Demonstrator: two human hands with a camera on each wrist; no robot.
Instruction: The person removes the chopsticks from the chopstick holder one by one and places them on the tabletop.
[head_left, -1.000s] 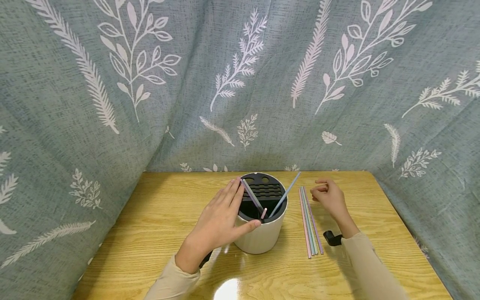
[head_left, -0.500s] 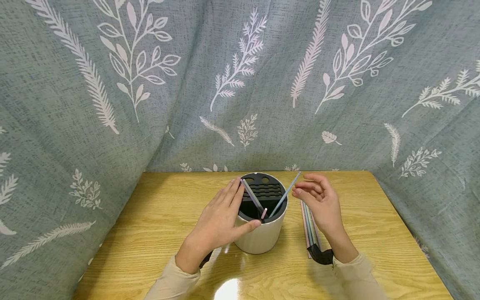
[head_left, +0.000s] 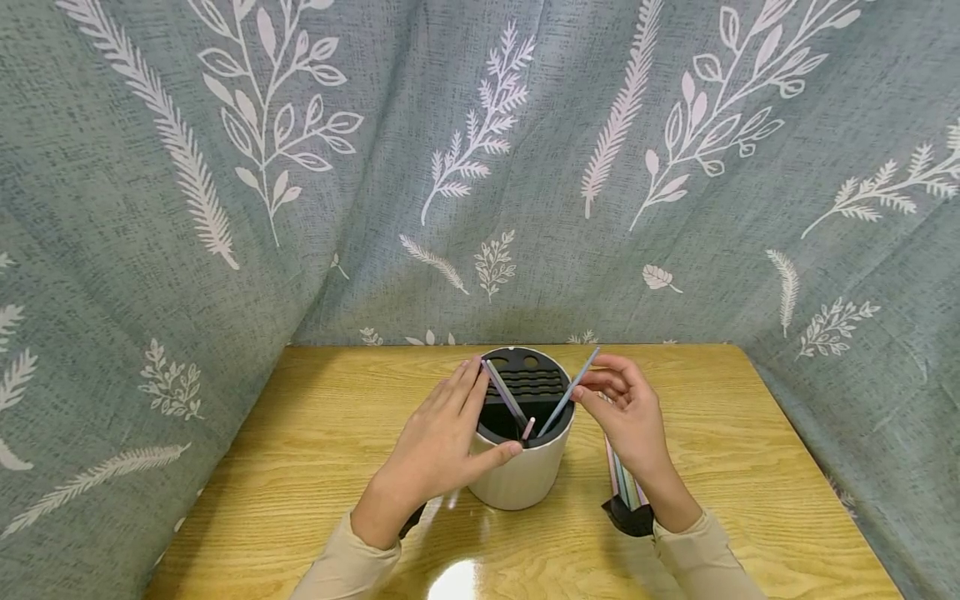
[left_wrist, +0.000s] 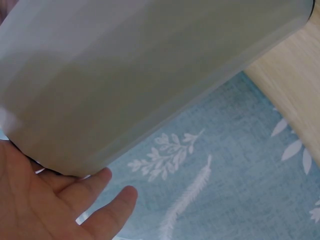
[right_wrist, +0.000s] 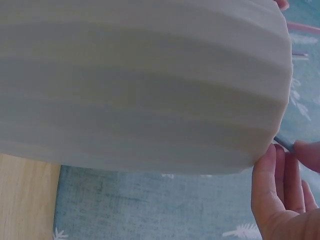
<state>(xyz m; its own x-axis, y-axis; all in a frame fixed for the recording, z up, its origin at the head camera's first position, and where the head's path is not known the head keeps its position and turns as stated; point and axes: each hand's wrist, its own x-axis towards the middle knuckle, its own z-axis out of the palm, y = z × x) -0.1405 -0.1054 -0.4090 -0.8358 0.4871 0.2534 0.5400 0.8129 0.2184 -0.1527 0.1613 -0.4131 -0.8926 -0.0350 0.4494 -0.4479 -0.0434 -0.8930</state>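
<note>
A white ribbed round holder [head_left: 517, 479] with a black slotted top [head_left: 525, 379] stands on the table. Several straws lean in its open front part: a purple and a grey one [head_left: 506, 392], a short-looking pink end [head_left: 528, 427] and a blue straw [head_left: 562, 400]. My left hand [head_left: 438, 433] rests along the holder's left rim, fingers straight and thumb across the front; the left wrist view shows its fingers [left_wrist: 95, 192] at the rim. With thumb and fingertips, my right hand [head_left: 630, 417] pinches the blue straw at the right rim, also seen in the right wrist view [right_wrist: 284, 144].
Several pastel straws [head_left: 621, 475] lie side by side on the wooden table [head_left: 300, 467], right of the holder and partly under my right wrist. A black wrist camera [head_left: 628, 517] hangs over their near ends. Leaf-patterned cloth [head_left: 375, 167] rises behind and at both sides.
My right hand has moved left from beside the loose straws to the blue straw, and its thumb and fingers have come together on it. The left hand has stayed in place.
</note>
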